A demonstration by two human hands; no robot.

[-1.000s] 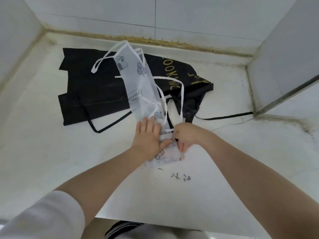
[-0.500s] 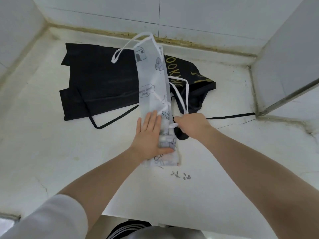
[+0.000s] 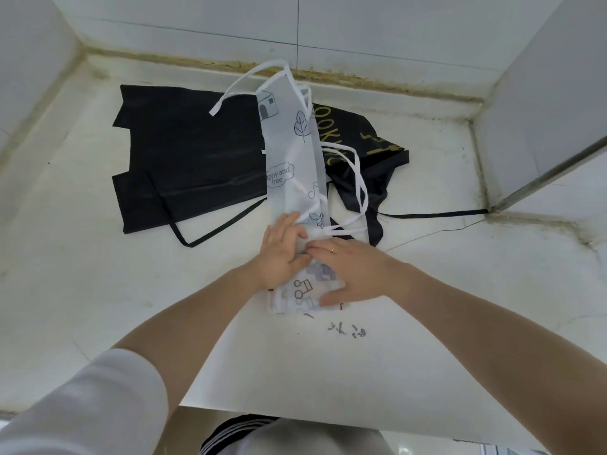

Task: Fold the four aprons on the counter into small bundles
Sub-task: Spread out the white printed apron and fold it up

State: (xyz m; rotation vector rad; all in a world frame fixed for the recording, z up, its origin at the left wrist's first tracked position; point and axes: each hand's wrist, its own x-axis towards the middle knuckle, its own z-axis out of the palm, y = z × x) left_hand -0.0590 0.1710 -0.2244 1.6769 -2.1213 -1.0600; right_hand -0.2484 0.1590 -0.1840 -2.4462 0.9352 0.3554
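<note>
Fingers (image 3: pixel 289 224) of the left hand (image 3: pixel 282 254) lie straight on the white apron (image 3: pixel 292 159); the right hand (image 3: pixel 354 274) presses flat on its near, already doubled end. That apron, folded into a long strip, runs from 6 toward 12 o'clock over a black apron (image 3: pixel 190 159). Folding of the strip looks under way; next, turn the near fold over again toward 12, tucking in the loose ties (image 3: pixel 354 178). White surface (image 3: pixel 98 290), tiled walls at 12 and 3.
</note>
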